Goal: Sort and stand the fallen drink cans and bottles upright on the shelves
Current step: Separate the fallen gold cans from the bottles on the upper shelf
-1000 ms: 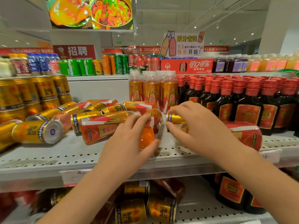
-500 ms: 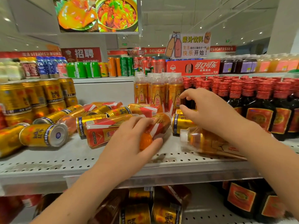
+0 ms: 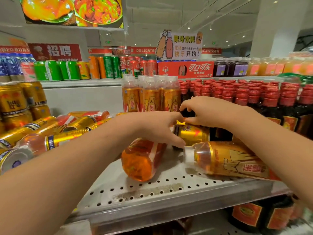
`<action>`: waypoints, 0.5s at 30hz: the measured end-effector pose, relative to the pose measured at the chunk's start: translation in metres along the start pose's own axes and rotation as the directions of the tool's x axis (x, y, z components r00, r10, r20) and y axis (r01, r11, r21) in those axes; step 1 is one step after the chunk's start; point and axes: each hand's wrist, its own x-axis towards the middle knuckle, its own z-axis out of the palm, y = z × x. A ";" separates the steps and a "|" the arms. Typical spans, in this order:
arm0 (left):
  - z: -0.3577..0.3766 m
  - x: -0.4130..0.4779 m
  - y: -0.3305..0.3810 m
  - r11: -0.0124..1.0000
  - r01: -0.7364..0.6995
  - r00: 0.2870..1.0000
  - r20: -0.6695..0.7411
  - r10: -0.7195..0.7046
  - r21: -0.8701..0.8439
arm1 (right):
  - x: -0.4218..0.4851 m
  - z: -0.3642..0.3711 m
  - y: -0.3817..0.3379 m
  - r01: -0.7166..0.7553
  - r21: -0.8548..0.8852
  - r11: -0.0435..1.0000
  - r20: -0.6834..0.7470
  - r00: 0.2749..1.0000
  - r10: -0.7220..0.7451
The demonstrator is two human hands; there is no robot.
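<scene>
Two fallen items are in play on the shelf. The orange bottle lies on its side with its base toward the front edge, and the gold can lies on its side just behind it. The left grip lies over the bottle's cap end, thumb down its side; can't tell if the fingers close round it. The right grip hovers over the can as a loose claw, holding nothing visible. A second bottle lies just beside.

Judgement: the bottle looks full, so heavy-ish and stiff, with a slick label; it will roll. Take it round mid-body, not the cap. The can likely dents, so wrap the barrel. The upright bottles close behind are easy to knock.
</scene>
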 end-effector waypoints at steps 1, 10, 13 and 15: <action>0.000 0.004 -0.001 1.000 -0.018 1.000 0.015 0.018 -0.001 | 0.001 0.003 0.002 -0.006 0.014 1.000 0.012 1.000 0.006; -0.002 0.006 -0.003 0.993 -0.111 0.988 -0.104 0.114 0.042 | 0.011 0.003 0.010 -0.056 0.117 0.992 0.077 0.996 0.047; -0.013 -0.017 -0.011 0.991 -0.133 0.968 -0.218 0.124 -0.025 | 0.014 0.002 0.013 -0.085 0.248 0.965 0.057 0.996 0.073; -0.021 -0.037 -0.023 0.990 -0.129 0.949 -0.296 0.107 -0.056 | 0.016 0.003 0.014 -0.090 0.275 0.957 0.090 0.994 0.068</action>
